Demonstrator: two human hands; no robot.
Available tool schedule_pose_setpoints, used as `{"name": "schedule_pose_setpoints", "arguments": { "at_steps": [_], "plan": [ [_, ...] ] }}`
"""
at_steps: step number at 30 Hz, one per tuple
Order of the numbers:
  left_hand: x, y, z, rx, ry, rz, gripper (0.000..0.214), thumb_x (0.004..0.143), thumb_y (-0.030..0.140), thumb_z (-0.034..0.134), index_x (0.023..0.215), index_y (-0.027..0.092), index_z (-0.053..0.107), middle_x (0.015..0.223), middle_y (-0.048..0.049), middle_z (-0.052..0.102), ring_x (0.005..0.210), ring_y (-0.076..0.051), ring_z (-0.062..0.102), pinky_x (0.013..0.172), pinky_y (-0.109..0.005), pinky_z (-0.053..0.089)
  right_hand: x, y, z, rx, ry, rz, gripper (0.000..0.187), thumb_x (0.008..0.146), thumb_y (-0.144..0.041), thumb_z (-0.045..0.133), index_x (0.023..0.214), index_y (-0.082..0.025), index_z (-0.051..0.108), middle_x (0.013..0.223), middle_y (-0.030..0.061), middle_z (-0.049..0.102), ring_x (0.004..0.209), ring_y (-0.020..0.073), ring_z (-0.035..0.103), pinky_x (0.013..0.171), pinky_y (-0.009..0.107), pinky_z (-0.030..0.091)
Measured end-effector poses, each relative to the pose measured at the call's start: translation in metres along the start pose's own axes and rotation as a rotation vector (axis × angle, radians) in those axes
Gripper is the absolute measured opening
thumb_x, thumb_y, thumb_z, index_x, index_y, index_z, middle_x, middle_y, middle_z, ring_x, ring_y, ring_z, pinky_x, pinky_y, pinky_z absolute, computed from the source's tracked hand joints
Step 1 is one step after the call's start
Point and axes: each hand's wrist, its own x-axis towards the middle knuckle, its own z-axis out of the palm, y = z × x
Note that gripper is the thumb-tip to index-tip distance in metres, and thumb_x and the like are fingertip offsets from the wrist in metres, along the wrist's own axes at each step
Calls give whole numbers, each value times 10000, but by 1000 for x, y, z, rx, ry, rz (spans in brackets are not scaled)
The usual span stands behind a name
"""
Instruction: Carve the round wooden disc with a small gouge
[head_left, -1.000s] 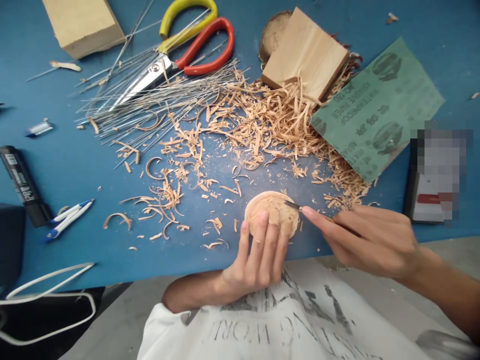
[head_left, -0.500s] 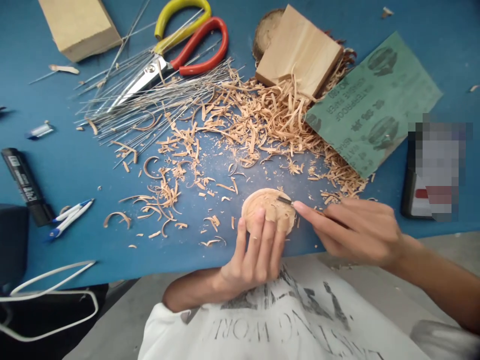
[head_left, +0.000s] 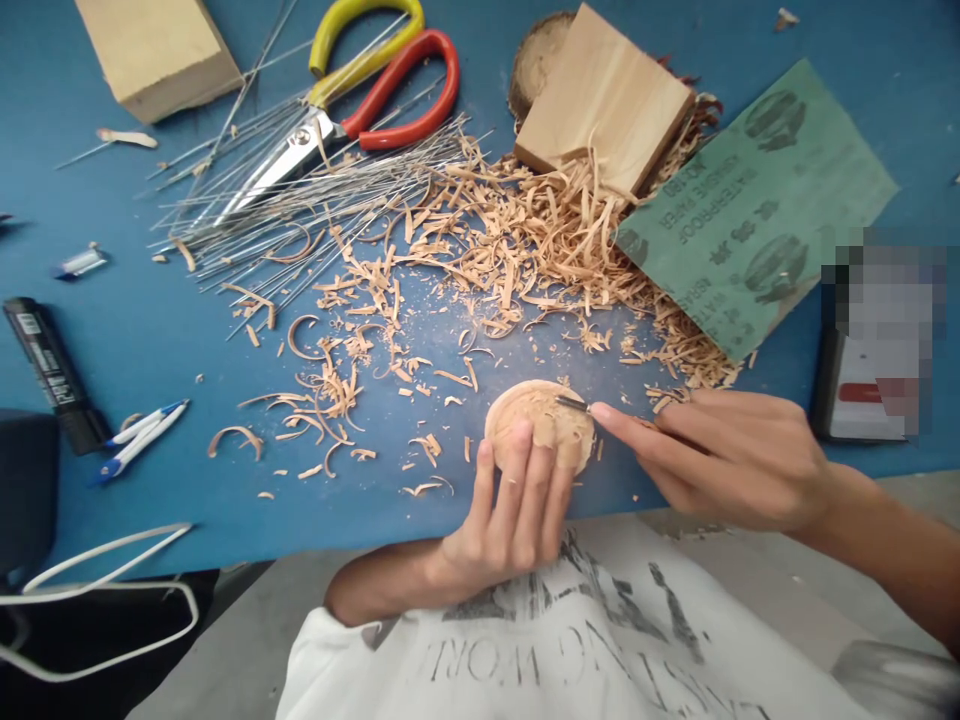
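Note:
A round, pale wooden piece [head_left: 504,412] lies near the front edge of the blue table, its top rough with small chips. My left hand [head_left: 517,510] grips it from the near side, several fingers pressed over its face and the thumb out of sight. My right hand [head_left: 739,460] is closed around a carving tool [head_left: 573,402], index finger stretched along it. The tool's dark narrow tip rests on the right part of the wood's face; most of its handle is hidden in the hand.
Wood shavings [head_left: 540,235] spread beyond the hands. Behind are scissors [head_left: 352,120] on thin metal wires [head_left: 300,215], a wooden block [head_left: 604,100], and green sandpaper [head_left: 757,210]. A phone-like device [head_left: 862,400] lies right; a black marker [head_left: 56,375], pens [head_left: 142,440] and white cable [head_left: 105,590] are left.
My right hand and the tool have shifted very slightly to the right. My left hand keeps its hold on the wooden piece.

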Motion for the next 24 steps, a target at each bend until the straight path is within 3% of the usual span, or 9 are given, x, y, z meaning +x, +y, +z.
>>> {"name": "schedule_pose_setpoints", "arguments": {
  "at_steps": [6,13,18,24],
  "plan": [
    [1,0,1,2,15,-8,565,1177,490,676,1582,107,765,1511,-167,827,1402,-357,831,1075,-457,741,1,4,2,4,6,-20,652,1059,-82,751,1696,-129,619,763,-59,603,634,134,470,582,331,451],
    [0,3,7,13,64,-13,570,1168,510,702,1565,109,780,1500,-184,830,1401,-377,830,1158,-498,706,0,8,4,16,-5,-32,499,1038,-72,786,1532,-92,723,770,-32,586,660,142,461,596,353,439],
    [0,2,7,16,68,-5,551,1179,479,683,1568,99,774,1497,-178,832,1396,-373,833,1041,-457,747,-2,9,6,34,-18,1,580,1085,-79,720,1657,-142,645,772,-45,597,648,138,468,593,342,449],
    [0,3,8,24,68,-9,556,1186,502,679,1574,117,774,1513,-170,822,1409,-368,826,1059,-450,746,-1,14,8,48,-45,-3,601,1100,-89,693,1690,-160,606,774,-49,609,635,136,483,584,342,444]
  ]
}}
